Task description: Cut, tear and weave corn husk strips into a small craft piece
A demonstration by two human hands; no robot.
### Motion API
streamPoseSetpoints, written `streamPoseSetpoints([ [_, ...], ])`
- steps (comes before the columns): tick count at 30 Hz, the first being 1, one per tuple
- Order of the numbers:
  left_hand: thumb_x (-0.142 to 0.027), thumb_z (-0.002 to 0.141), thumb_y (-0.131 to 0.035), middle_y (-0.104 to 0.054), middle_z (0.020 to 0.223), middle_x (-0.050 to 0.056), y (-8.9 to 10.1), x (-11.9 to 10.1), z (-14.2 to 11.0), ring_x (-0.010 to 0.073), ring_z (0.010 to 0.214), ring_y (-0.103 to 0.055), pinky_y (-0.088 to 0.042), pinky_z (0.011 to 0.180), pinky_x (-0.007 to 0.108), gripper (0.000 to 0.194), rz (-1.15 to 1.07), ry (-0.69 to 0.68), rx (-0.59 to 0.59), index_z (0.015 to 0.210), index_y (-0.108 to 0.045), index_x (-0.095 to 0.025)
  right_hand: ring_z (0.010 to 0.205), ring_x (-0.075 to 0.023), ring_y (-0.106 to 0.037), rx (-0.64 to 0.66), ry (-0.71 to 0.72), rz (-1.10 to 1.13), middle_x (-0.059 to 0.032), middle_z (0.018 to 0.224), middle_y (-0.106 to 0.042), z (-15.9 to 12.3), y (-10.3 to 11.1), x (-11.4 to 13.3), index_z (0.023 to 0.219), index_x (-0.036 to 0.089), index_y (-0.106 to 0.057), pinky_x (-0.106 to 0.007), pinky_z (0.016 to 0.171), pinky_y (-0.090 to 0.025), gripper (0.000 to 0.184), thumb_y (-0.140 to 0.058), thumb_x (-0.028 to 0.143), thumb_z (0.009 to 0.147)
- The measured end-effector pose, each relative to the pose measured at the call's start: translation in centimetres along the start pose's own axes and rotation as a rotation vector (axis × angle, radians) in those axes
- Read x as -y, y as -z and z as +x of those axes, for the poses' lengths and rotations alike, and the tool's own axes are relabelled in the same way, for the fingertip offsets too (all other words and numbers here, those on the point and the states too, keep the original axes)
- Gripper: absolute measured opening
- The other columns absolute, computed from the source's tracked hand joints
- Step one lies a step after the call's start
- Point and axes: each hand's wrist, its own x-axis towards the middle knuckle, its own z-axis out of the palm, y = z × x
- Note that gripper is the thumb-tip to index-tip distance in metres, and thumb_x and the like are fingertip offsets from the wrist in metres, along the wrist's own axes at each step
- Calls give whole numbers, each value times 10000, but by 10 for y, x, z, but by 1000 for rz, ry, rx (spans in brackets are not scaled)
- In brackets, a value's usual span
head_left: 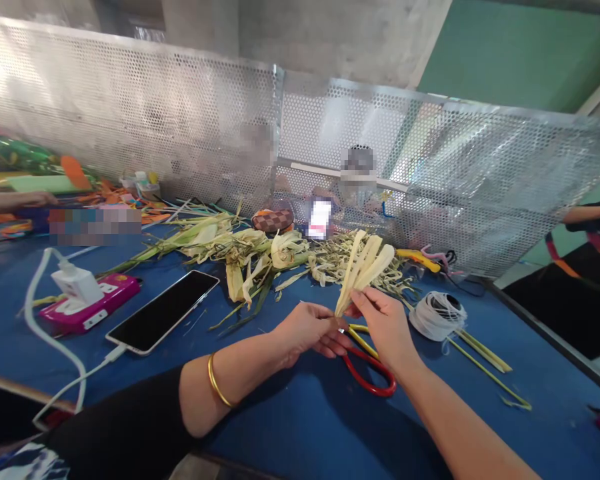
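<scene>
Pale dried corn husk strips (367,263) fan upward from a narrow base pinched between my hands. My left hand (307,330) is closed on the lower end of the bundle, a gold bangle on its wrist. Just above, my right hand (383,323) grips the strips between thumb and fingers. Scissors (373,383) with one red and one yellow handle loop appear below my hands; their blades are hidden. A spool of white thread (437,315) stands right of my right hand, with a few thin stalks (485,350) beside it.
Piled husks (245,250) and curled braided husk strips (335,257) lie behind my hands. To the left are a phone (163,312) on a cable and a pink power strip (93,303). Behind stands a perforated metal screen (205,127). Another person's hand (35,199) shows far left.
</scene>
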Motion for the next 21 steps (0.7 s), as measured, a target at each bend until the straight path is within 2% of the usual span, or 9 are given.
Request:
streamPoseSetpoints([
  [8, -296, 757, -663, -704, 656, 55, 1, -5, -1, 108, 522, -621, -485, 556, 219, 171, -25, 28, -22, 741, -654, -126, 565, -159, -569, -54, -47, 114, 1, 581, -619, 0, 1, -2, 762, 173, -671, -292, 596, -476, 281, -657, 448, 707],
  [11, -275, 763, -656, -703, 652, 56, 1, -5, -2, 110, 510, -620, -489, 549, 226, 156, -17, 37, -31, 720, -656, -125, 553, -147, -569, -60, -43, 104, 15, 562, -608, 0, 0, 0, 683, 182, -630, -275, 589, -470, 268, -673, 446, 694],
  [15, -261, 783, -641, -700, 647, 55, 0, -5, -2, 103, 510, -622, -482, 534, 206, 154, -39, 46, -25, 722, -659, -120, 528, -147, -563, -73, -36, -20, 6, 519, -613, 0, 1, 1, 568, 189, -582, -276, 583, -467, 306, -637, 440, 734],
  [18, -276, 819, -611, -696, 643, 50, 2, -5, -1, 96, 513, -625, -478, 523, 188, 174, -97, 62, -22, 759, -657, -119, 536, -157, -578, -90, -13, -69, -1, 521, -625, 0, 1, 1, 562, 190, -593, -288, 595, -476, 303, -629, 427, 746],
  [21, -292, 837, -598, -700, 668, 52, 6, -5, 1, 93, 538, -635, -486, 525, 176, 191, -186, 88, -6, 795, -655, -115, 569, -168, -601, -111, -3, 12, -2, 558, -638, 0, 1, 0, 633, 187, -628, -306, 626, -497, 256, -654, 422, 731],
])
